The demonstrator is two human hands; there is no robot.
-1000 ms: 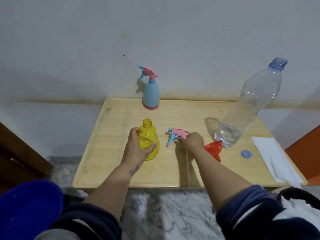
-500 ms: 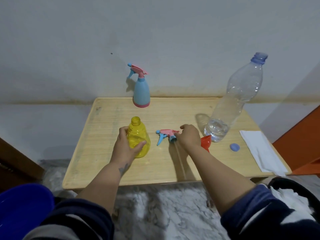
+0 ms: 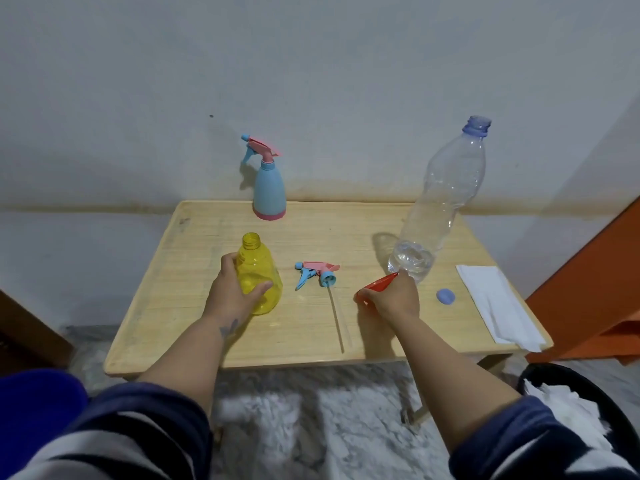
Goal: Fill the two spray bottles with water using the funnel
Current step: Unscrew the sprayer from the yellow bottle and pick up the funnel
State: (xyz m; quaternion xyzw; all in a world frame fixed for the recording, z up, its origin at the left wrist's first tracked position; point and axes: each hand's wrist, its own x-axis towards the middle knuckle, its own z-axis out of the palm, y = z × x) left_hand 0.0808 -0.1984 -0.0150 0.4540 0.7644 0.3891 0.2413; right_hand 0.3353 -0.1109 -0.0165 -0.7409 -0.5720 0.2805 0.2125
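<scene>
My left hand (image 3: 231, 293) grips the open yellow spray bottle (image 3: 260, 271), which stands upright near the middle of the wooden table (image 3: 194, 278). Its pink and blue spray head (image 3: 317, 272) lies on the table to the right, with its thin tube pointing toward me. My right hand (image 3: 393, 296) holds the red funnel (image 3: 378, 285) just in front of the big clear water bottle (image 3: 440, 209). That bottle is uncapped and has a little water at the bottom. The blue spray bottle (image 3: 268, 188) stands at the back edge with its head on.
A blue bottle cap (image 3: 445, 296) lies right of my right hand, and a white napkin (image 3: 498, 306) covers the table's right edge. A black bin with white paper (image 3: 585, 410) sits lower right. A blue object (image 3: 31, 410) is at lower left. An orange panel (image 3: 588, 289) stands at right.
My right hand has let go of the spray head, which now lies on the table, and moved right to take hold of the red funnel. My left hand stays on the yellow bottle.
</scene>
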